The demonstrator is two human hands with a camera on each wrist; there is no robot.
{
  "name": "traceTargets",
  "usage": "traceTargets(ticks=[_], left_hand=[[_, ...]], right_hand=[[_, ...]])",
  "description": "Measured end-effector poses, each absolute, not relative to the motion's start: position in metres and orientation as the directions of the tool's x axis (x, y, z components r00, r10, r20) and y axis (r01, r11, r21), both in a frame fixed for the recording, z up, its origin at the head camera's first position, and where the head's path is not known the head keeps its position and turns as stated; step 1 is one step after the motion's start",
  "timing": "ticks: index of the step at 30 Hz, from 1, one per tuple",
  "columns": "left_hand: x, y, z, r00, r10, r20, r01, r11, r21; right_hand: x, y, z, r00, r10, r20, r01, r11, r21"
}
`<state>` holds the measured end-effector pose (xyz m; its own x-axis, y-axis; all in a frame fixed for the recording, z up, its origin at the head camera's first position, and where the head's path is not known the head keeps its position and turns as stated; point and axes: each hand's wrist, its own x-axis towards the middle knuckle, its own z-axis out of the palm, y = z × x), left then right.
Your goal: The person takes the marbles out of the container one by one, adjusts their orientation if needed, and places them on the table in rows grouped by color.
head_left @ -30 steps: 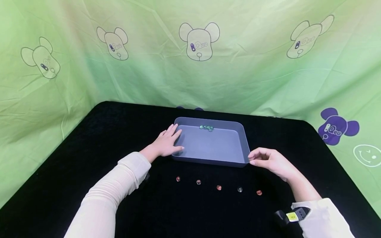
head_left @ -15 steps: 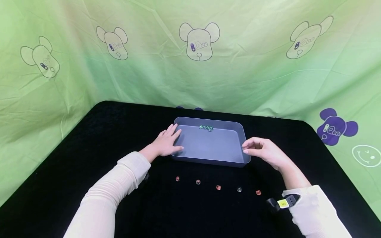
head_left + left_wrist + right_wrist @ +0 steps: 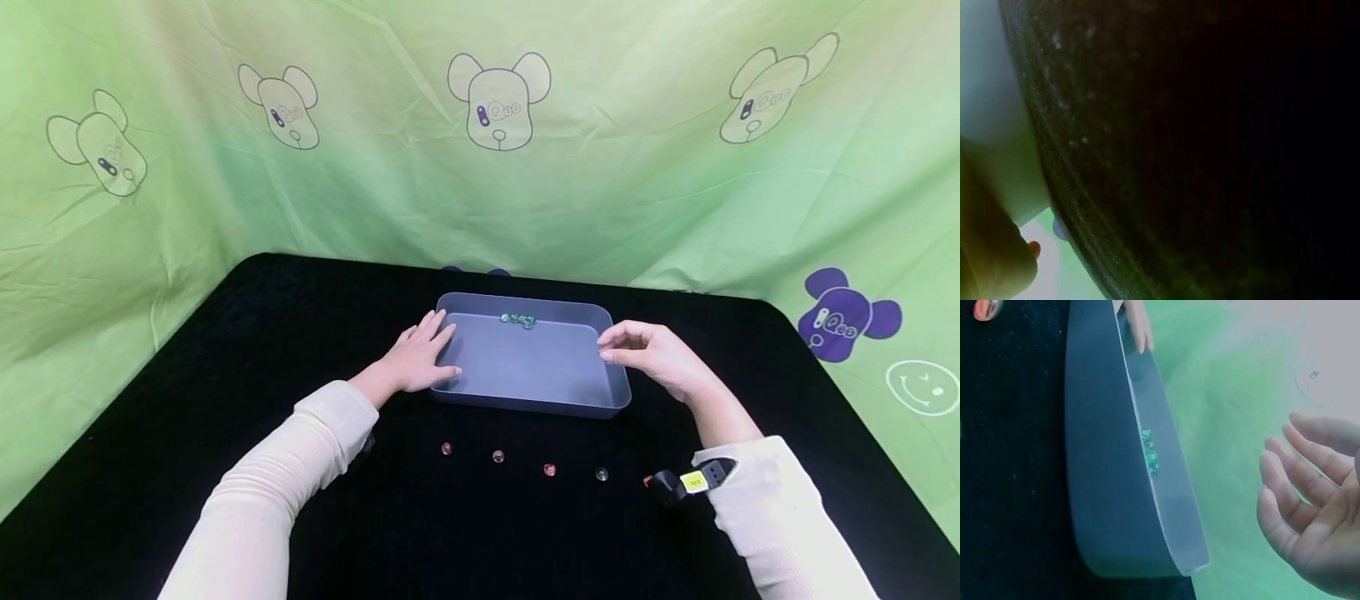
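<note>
black table (image 3: 300,317): grey tray (image 3: 525,367), row of glassy beads (image 3: 550,470)

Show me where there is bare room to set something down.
Free: tray floor between left hand and right hand; black cloth left of left sleeve. Crowded: by the green marbles at the tray's far wall, and along the near marble row.

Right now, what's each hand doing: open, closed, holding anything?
Left hand: open, spread over the tray's left edge.
Right hand: open, loosely curled, nothing visible in it.
</note>
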<state>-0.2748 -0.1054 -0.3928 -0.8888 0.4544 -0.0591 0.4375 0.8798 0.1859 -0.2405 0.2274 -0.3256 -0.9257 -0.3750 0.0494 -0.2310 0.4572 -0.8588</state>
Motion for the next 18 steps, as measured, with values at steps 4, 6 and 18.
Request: traceTargets(ticks=[4, 6, 18], left_hand=[[-0.275, -0.106, -0.391, -0.888, 0.456, -0.053, 0.440, 0.878, 0.187], [-0.275, -0.106, -0.391, -0.888, 0.456, -0.049, 0.441, 0.878, 0.186], [-0.275, -0.105, -0.393, -0.888, 0.454, -0.066, 0.437, 0.881, 0.184]], right_hand=[[-0.250, 0.222, -0.325, -0.924, -0.380, 0.047, -0.231, 0.454, -0.861], [-0.255, 0.220, -0.325, -0.923, -0.381, 0.045, -0.228, 0.450, -0.864], [-0.276, 0.205, -0.325, -0.921, -0.387, 0.035, -0.214, 0.430, -0.877]])
